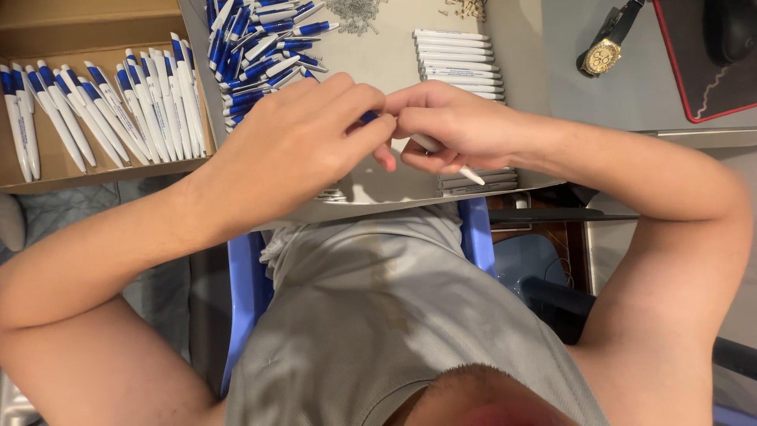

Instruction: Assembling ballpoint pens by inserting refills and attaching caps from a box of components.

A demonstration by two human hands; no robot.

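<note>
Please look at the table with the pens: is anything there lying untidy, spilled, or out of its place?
Mostly orderly. The blue-and-white pens in the brown cardboard box lie in a neat row, and the white pen barrels are stacked straight. Only the loose heap of blue-and-white pens lies criss-crossed. A gold wristwatch rests to the side, apart from the pen parts.
</note>
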